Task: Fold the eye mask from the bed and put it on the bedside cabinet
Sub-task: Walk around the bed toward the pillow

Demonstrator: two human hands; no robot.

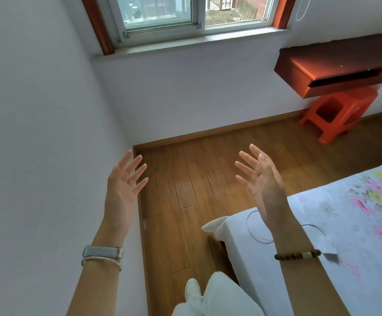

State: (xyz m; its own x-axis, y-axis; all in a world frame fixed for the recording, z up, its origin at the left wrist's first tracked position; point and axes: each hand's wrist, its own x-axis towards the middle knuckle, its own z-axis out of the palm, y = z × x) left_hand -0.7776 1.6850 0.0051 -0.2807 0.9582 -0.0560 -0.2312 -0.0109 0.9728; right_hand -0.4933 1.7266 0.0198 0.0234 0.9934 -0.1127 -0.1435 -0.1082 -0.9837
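Both hands up over the wood floor [185,179], fingers spread, holding nothing: left hand [122,185] by the wall, right hand [259,179] above the bed [345,224] corner. Bed is cut off at the right and bottom edges. Eye mask: can't identify it. Only a thin cord loop [253,226] and a blurred tag [328,252] lie near the bed's left edge, partly behind the right forearm.

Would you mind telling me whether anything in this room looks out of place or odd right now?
A thin looped cord with a small tag lies loose on the bed near its corner, partly behind the right hand. No eye mask is clearly recognisable. Both hands, the left hand too, are raised, open and empty. Nothing looks spilled or damaged.
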